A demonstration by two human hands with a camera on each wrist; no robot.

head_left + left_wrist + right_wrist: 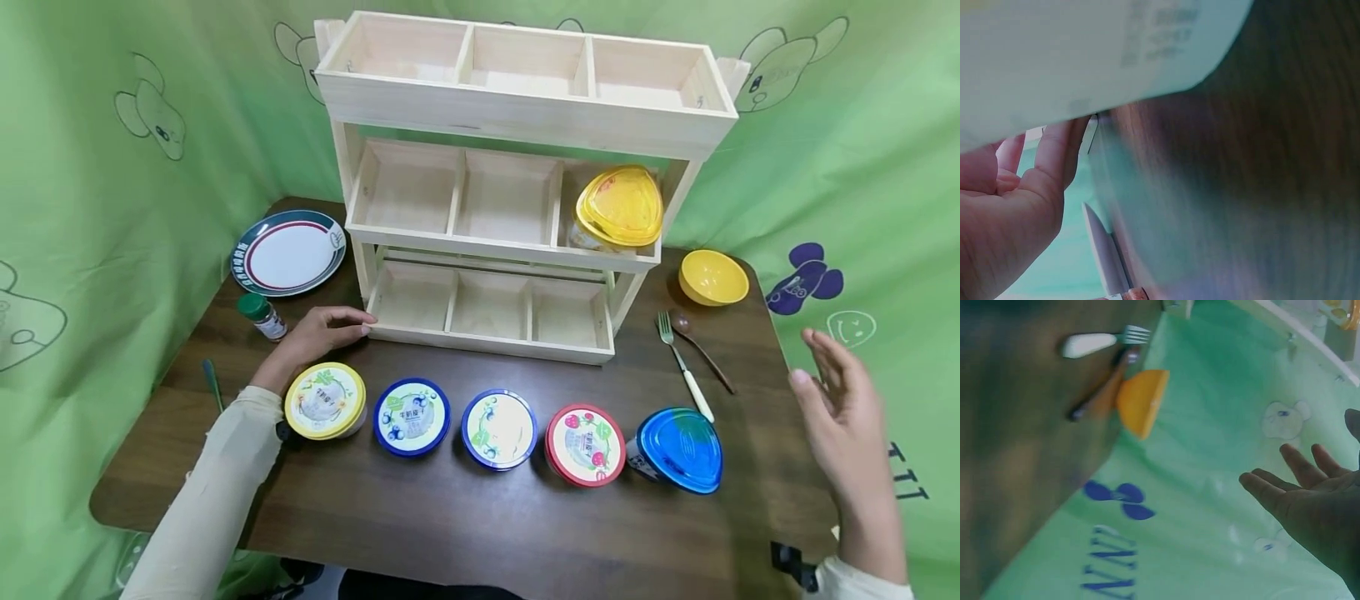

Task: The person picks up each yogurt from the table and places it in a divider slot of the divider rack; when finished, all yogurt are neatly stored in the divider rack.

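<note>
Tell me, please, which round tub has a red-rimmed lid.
The strawberry-printed tub, beside the blue-lidded canister; the other three tubs have yellow or blue rims.

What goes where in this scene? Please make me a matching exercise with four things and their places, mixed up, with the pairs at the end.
Things
1. The person's bare left hand
2. The person's bare right hand
3. The tub with a rounded-triangular yellow lid
4. The tub with a round red-rimmed lid

Places
A. Middle tier of the pale wooden rack, right compartment
B. Raised at the head view's right side
C. Bottom tier's front left corner
D. Dark brown table, in front of the rack

Pairs: 1-C, 2-B, 3-A, 4-D
</note>
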